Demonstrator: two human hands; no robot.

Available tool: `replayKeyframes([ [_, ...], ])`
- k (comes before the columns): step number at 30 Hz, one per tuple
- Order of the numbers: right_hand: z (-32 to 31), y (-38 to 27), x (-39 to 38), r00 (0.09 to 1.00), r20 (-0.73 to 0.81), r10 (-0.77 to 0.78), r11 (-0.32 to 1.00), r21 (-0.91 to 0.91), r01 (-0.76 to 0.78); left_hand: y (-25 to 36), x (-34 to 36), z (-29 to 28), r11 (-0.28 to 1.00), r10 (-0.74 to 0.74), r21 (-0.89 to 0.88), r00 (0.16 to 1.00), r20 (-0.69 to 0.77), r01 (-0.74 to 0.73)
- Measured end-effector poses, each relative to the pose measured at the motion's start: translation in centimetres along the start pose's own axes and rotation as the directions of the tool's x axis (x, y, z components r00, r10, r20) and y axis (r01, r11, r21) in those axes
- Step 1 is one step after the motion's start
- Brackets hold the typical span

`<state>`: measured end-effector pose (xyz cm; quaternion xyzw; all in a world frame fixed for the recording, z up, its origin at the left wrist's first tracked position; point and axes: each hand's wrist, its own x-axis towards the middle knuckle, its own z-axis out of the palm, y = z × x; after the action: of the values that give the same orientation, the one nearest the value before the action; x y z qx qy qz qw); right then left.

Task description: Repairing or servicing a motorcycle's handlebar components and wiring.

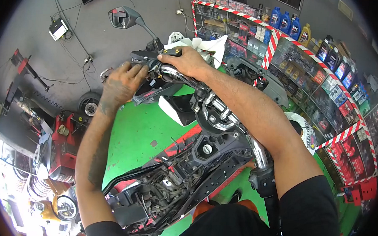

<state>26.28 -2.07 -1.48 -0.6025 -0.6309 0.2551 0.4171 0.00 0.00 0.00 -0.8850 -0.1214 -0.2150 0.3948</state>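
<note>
A scooter stripped of its covers stands in front of me, its chrome handlebar [259, 153] running from a black grip near my right side to the far end. At that far end my right hand [187, 62] is closed around the black switch housing [172, 52], thumb on its near side, fingers mostly hidden behind. Just left of it, my left hand [124, 80] curls its fingers in beside the bar's end; what they grip is hidden. A black mirror [125, 18] rises above both hands. The handlebar clamp [215, 115] sits mid-bar.
The bare scooter frame [167, 186] shows wiring and a fuel cap [207, 149]. Glass display cases [293, 72] edged with red-white tape line the right, topped with oil bottles [295, 27]. A tyre [89, 106] leans at the left wall, near red equipment [64, 132]. The floor [142, 132] is green.
</note>
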Motion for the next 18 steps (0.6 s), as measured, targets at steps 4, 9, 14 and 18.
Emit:
replayKeyframes([
  [4, -0.2, -0.1, 0.7, 0.999, 0.000, -0.043, 0.998, 0.039, 0.043, 7.1, 1.6, 1.3, 0.749, -0.629, -0.273, 0.777, -0.010, 0.603],
  [9, 0.0, -1.8, -0.3, 0.998, 0.015, -0.053, 0.998, 0.027, 0.053, 9.4, 5.2, -0.9, -0.761, -0.639, -0.647, 0.235, 0.732, -0.053],
  [14, 0.2, 0.3, 0.2, 0.988, -0.056, -0.145, 0.988, 0.050, 0.148, 12.2, 3.5, 0.3, -0.413, -0.821, -0.841, 0.257, 0.510, 0.350],
  [18, 0.2, -1.3, -0.1, 0.999, 0.020, -0.048, 0.998, 0.045, 0.047, 10.5, 0.7, 0.2, 0.354, -0.830, -0.603, 0.538, 0.151, 0.715],
])
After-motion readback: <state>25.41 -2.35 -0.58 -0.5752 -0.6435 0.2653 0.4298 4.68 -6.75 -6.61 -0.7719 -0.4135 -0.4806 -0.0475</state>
